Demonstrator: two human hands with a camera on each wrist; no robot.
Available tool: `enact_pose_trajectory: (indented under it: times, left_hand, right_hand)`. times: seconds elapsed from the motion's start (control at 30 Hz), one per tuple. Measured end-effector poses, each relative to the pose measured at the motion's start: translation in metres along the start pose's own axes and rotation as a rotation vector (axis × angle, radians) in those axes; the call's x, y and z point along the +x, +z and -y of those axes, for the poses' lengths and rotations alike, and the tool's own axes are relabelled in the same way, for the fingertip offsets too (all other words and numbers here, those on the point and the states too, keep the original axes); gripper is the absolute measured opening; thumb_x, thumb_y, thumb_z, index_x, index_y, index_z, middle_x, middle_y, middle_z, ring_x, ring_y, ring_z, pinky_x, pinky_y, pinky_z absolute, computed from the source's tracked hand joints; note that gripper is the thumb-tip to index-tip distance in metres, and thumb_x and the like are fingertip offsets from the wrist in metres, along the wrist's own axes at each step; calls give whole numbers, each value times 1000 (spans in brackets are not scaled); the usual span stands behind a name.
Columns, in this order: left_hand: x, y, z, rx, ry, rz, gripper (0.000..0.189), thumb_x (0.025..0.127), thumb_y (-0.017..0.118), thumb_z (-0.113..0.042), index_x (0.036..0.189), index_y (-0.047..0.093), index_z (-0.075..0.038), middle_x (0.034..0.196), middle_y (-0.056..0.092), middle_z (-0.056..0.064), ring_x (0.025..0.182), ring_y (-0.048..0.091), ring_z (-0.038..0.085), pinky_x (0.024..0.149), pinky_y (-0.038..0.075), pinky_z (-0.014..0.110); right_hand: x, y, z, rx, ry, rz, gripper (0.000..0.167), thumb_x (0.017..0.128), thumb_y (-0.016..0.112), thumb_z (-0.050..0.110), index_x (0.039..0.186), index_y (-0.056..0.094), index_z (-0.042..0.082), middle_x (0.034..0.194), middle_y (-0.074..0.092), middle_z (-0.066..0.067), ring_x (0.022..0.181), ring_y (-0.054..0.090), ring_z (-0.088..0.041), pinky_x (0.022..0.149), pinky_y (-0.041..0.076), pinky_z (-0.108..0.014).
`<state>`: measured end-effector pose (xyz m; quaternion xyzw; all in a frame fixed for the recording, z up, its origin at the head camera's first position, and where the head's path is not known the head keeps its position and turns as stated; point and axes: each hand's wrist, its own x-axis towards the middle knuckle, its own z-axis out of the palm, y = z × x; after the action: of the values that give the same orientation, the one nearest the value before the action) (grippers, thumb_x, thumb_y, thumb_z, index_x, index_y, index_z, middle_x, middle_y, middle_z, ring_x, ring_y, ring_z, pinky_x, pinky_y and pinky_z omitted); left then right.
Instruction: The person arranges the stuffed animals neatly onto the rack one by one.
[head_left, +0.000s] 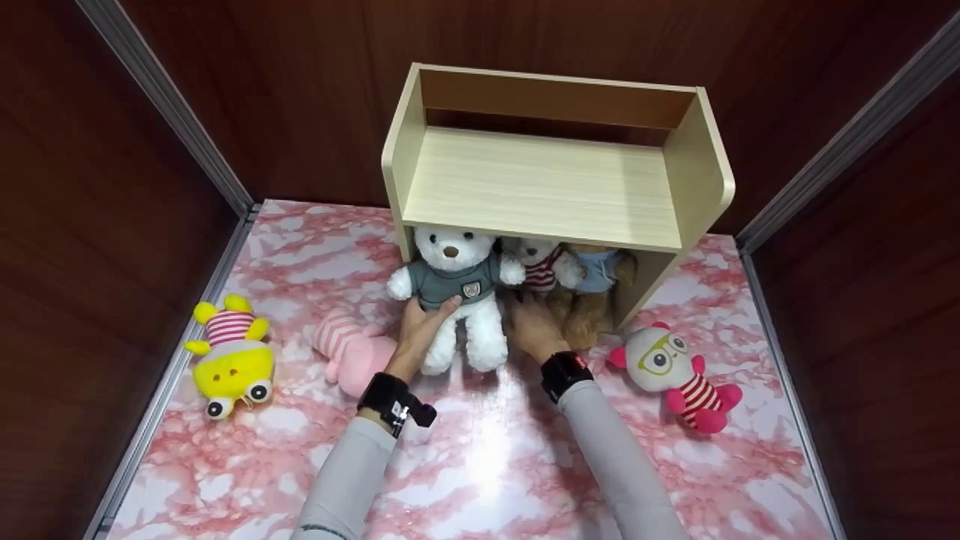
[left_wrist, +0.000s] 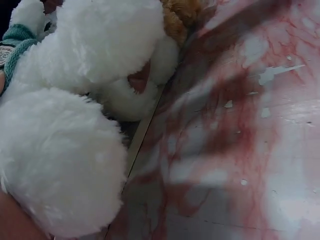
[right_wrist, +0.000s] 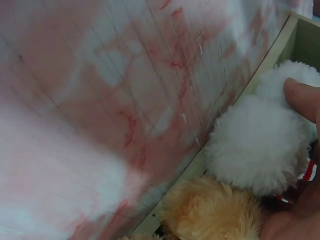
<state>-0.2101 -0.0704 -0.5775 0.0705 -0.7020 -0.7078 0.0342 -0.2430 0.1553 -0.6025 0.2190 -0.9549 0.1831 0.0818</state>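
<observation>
My left hand (head_left: 421,330) grips a white teddy bear (head_left: 484,341) in a grey-green sweater round its waist, at the left of the shelf's lower compartment. The bear is upright, its legs hanging out in front. Beside it sits a smaller pale teddy bear (head_left: 541,276) in a red-and-white striped shirt. My right hand (head_left: 534,326) holds this one low down; in the right wrist view the thumb (right_wrist: 302,97) lies over a white foot (right_wrist: 260,145). A brown teddy bear (head_left: 598,274) in light blue sits to its right.
A wooden shelf (head_left: 547,180) stands against the back wall. On the pink marbled floor (head_left: 480,480) lie a yellow frog plush (head_left: 236,367) at far left, a pink striped plush (head_left: 364,360) by my left wrist, and a panda plush (head_left: 660,360) with glasses at right.
</observation>
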Motion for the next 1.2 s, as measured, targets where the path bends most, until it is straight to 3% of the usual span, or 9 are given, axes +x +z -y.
enact_pose_trajectory:
  times: [0.13, 0.27, 0.5, 0.67, 0.93, 1.2]
  left_hand:
    - [9, 5, -1, 51, -29, -9, 57, 88, 82, -38, 126, 66, 2, 123, 70, 17, 117, 63, 28, 107, 46, 38]
    - [16, 13, 1, 114, -45, -27, 60, 88, 80, -39, 128, 65, 5, 125, 69, 19, 118, 63, 31, 107, 46, 39]
    - [32, 24, -5, 216, -2, -17, 50, 92, 74, -32, 124, 68, 6, 122, 70, 22, 114, 64, 34, 105, 47, 43]
    - [45, 26, -13, 356, 31, -27, 44, 92, 70, -31, 117, 70, 5, 115, 72, 21, 108, 66, 35, 101, 49, 45]
    - [62, 29, -15, 364, 20, -48, 53, 93, 70, -27, 132, 60, 8, 129, 66, 24, 124, 60, 37, 110, 44, 42]
    - [72, 31, -15, 502, -33, -86, 52, 97, 66, -28, 133, 59, 9, 130, 65, 28, 126, 59, 42, 109, 45, 45]
  right_hand:
    - [1, 0, -2, 4, -1, 43, 42, 98, 66, 15, 136, 60, -1, 131, 57, -33, 122, 54, -53, 105, 44, -61]
    - [1, 0, -4, -14, -9, 50, 51, 92, 69, 17, 139, 58, -1, 134, 56, -32, 124, 53, -52, 106, 44, -60]
    - [0, 0, -3, -23, -10, 34, 67, 85, 74, 16, 147, 52, -1, 138, 54, -31, 127, 52, -52, 108, 44, -58]
    - [-1, 1, -3, -14, -17, 8, 62, 89, 71, 11, 147, 52, -2, 137, 55, -32, 125, 53, -52, 105, 46, -58]
    - [0, 0, -3, 2, 17, 55, 56, 93, 72, 19, 144, 55, 5, 135, 55, -29, 124, 54, -49, 103, 47, -59]
    - [0, 0, 0, 34, 65, 129, 60, 94, 74, 21, 150, 52, 11, 139, 53, -27, 130, 49, -47, 108, 43, -57]
